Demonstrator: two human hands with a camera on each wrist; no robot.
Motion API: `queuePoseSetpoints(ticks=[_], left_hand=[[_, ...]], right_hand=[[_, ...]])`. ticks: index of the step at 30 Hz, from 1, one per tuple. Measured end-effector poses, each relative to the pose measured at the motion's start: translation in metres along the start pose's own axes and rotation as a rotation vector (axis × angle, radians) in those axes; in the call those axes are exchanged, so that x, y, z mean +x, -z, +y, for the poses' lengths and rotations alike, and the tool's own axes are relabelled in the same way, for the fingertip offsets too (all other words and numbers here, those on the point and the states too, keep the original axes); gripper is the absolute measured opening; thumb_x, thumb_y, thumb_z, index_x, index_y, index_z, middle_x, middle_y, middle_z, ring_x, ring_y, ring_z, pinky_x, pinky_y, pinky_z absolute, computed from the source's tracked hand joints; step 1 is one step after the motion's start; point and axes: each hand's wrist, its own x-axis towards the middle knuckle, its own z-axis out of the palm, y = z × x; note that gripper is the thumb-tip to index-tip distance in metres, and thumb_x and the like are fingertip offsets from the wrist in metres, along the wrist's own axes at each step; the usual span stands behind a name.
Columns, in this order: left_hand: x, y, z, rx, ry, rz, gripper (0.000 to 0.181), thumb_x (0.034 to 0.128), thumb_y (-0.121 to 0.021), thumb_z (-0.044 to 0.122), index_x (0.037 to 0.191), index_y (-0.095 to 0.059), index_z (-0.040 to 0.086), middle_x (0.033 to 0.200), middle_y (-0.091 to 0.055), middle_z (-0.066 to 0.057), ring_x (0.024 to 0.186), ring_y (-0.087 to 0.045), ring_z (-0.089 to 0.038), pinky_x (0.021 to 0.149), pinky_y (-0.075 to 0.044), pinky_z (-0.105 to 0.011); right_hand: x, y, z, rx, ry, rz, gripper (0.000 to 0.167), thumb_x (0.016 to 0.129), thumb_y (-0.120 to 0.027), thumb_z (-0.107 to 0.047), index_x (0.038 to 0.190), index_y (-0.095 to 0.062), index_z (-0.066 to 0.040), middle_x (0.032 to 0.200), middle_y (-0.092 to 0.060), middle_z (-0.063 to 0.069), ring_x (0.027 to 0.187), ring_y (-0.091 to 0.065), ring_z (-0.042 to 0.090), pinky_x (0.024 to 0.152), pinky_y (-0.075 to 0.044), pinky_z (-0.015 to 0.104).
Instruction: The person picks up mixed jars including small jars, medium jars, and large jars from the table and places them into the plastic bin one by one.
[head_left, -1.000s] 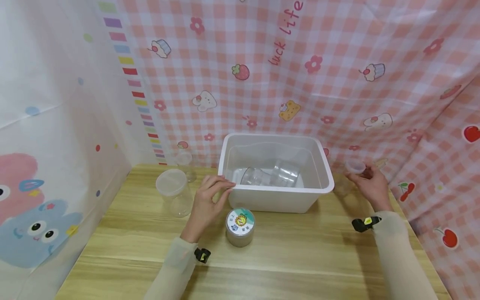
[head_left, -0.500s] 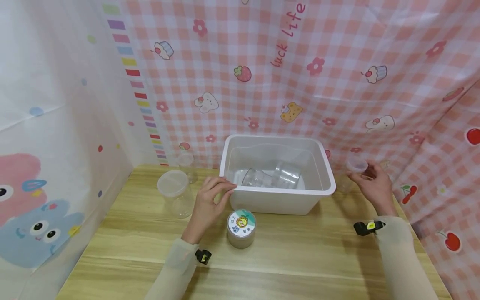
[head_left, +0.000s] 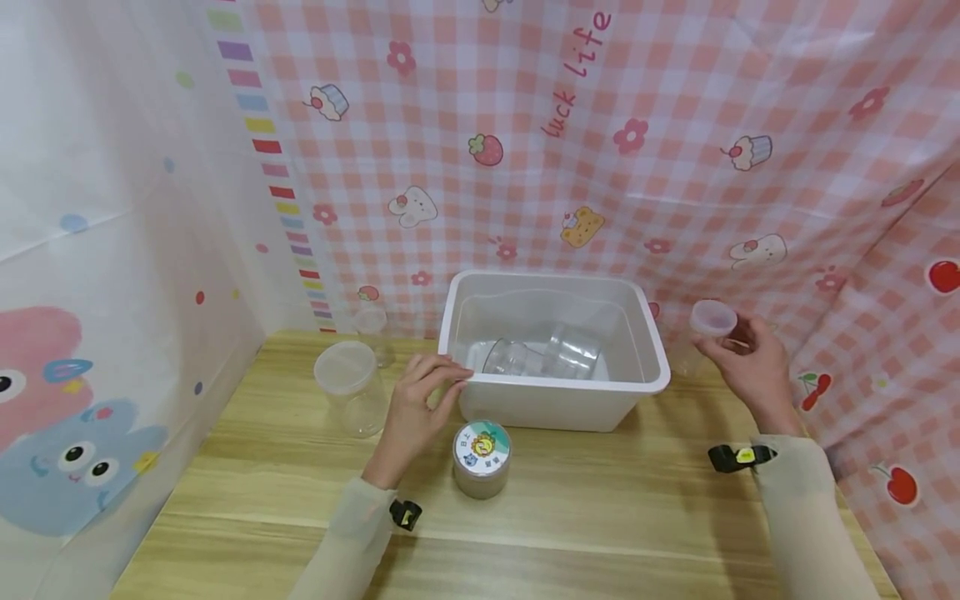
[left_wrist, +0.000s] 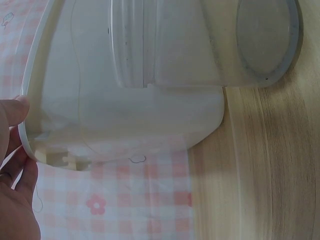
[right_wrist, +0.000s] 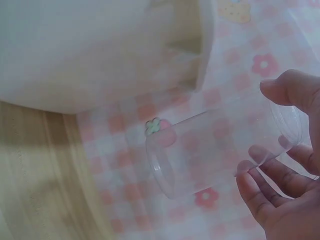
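At the white plastic bin (head_left: 547,404), my left hand (head_left: 416,408) pinches the near-left rim, thumb and fingers on opposite sides of the wall in the left wrist view. Several clear jars (head_left: 573,350) lie inside it. To the bin's right, my right hand (head_left: 753,367) grips a clear lidded jar (head_left: 712,318) near its lid; the right wrist view shows that jar's clear body (right_wrist: 210,150) apart from the table. A short round jar (head_left: 482,471) with a printed label on top stands just in front of the bin.
Left of the bin stand a wide clear jar with a whitish lid (head_left: 347,368) and a slim clear jar (head_left: 371,321) behind it. Patterned cloth (head_left: 525,192) hangs close behind the wooden table (head_left: 600,533).
My right hand has lifted the clear lidded jar a little and shifted slightly to the right. My left hand has stayed on the bin's rim.
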Motion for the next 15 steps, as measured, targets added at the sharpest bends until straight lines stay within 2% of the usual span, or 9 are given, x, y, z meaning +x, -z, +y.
queuePoseSetpoints(ticks=[4, 10, 15], left_hand=[[0.000, 0.000, 0.000, 0.001, -0.015, 0.008, 0.015, 0.0905, -0.077, 0.005, 0.104, -0.079, 0.012, 0.105, -0.073, -0.002, 0.109, -0.061, -0.023, 0.098, -0.052, -0.033], [0.000, 0.001, 0.000, -0.001, -0.011, 0.005, 0.015, 0.0910, -0.076, 0.006, 0.104, -0.079, 0.012, 0.106, -0.073, -0.002, 0.109, -0.061, -0.022, 0.099, -0.051, -0.032], [0.000, 0.001, 0.000, -0.001, -0.017, 0.007, 0.015, 0.0905, -0.077, 0.005, 0.104, -0.079, 0.012, 0.105, -0.073, -0.002, 0.109, -0.061, -0.023, 0.099, -0.052, -0.033]], right_hand=[[-0.001, 0.003, -0.010, 0.014, 0.048, 0.020, 0.070, 0.089, -0.079, -0.037, 0.149, -0.051, -0.014, 0.117, -0.061, -0.011, 0.096, -0.053, -0.011, 0.081, -0.045, 0.005], [-0.003, 0.004, -0.025, 0.007, 0.077, 0.029, 0.069, 0.088, -0.081, -0.039, 0.147, -0.053, -0.019, 0.123, -0.062, -0.006, 0.104, -0.052, -0.008, 0.090, -0.046, 0.009], [-0.005, 0.005, -0.037, -0.034, 0.121, 0.025, 0.071, 0.089, -0.080, -0.040, 0.149, -0.050, -0.018, 0.130, -0.061, 0.006, 0.107, -0.050, -0.006, 0.094, -0.046, 0.013]])
